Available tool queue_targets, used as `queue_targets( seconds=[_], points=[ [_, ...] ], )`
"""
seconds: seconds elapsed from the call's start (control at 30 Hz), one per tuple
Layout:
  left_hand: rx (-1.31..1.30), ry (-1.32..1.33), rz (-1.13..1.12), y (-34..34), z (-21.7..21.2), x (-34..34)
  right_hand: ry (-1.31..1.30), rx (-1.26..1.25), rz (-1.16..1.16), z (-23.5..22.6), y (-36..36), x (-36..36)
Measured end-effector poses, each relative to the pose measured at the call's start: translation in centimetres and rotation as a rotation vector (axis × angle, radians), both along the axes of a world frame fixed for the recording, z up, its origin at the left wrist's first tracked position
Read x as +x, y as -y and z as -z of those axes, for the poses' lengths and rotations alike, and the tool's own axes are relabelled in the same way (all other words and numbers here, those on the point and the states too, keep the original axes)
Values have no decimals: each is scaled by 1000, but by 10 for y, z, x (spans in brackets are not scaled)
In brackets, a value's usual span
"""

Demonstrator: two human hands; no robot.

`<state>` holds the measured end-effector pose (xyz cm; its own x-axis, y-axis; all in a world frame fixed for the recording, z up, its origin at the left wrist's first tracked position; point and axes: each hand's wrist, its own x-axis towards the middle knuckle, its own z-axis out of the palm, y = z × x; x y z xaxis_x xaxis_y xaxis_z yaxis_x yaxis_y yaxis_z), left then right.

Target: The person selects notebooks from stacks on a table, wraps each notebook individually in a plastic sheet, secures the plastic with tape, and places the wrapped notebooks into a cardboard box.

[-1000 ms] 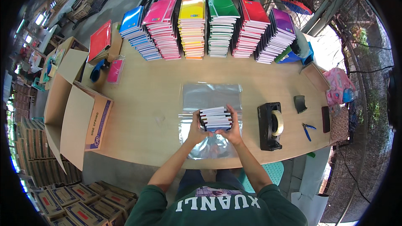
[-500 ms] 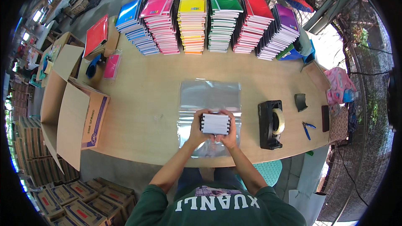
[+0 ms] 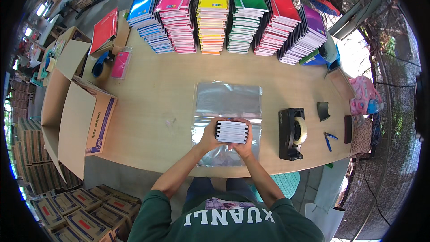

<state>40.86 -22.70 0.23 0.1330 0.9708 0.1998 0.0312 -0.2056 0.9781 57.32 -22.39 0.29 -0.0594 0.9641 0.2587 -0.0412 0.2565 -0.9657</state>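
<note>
Head view — wooden table (image 3: 156,94), notebook stacks (image 3: 212,18), stacked cartons (image 3: 67,210) below

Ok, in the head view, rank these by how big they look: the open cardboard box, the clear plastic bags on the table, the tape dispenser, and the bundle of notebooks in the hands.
1. Open cardboard box, flaps included
2. Clear plastic bags
3. Black tape dispenser
4. Bundle of notebooks, held between the left hand and right hand; close to the dispenser in looks and seen edge-on, so that order is unsure.

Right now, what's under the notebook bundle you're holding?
Under the notebook bundle, held by the left hand and right hand, lies a clear plastic bag on the wooden table. The bag's part beneath is hidden.
</note>
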Motion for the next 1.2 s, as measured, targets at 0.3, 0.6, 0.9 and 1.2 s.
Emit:
queue_targets(
  seconds=[0.3, 0.6, 0.9, 1.2],
  points=[
    [-13, -85, 16, -4, 1, -9, -43, 3, -66, -13, -3, -1],
    [-86, -186, -28, -9, -34, -8, 1254, 280, -134, -134, -1, 9],
    [-130, -121, 55, -9, -25, -12, 166, -104, -233, -63, -8, 20],
    [-82, -170, 76, -11, -11, -20, -37, -3, -22, 6, -9, -7]
  ],
)
